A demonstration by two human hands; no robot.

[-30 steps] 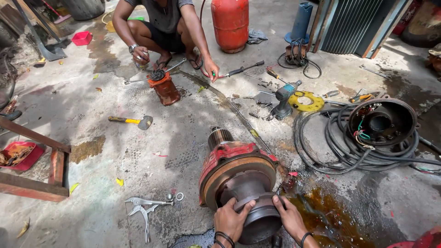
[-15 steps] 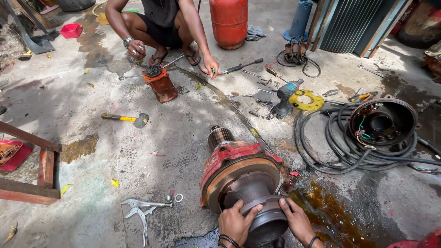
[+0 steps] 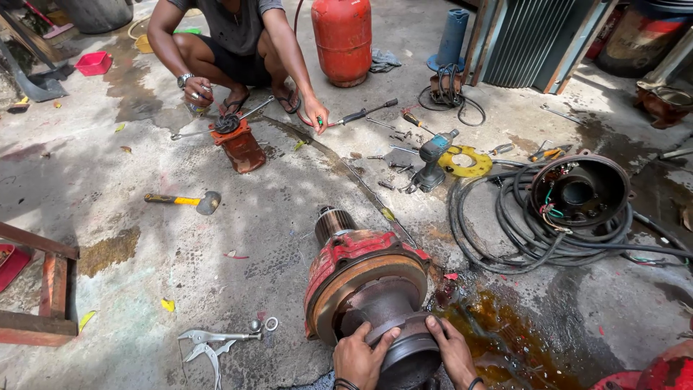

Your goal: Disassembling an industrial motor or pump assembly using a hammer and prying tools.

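- Grey metal drum: low centre on the concrete floor, against a red motor housing.
- Left hand, right hand: both gripping the drum's sides.
- Pliers: left, apart.
- Oily puddle: right.

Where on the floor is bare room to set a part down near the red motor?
Bare concrete lies left of the red motor, between the hammer and the locking pliers. The right side is crowded: oil puddle, coiled black cable and scattered tools around the cordless drill.
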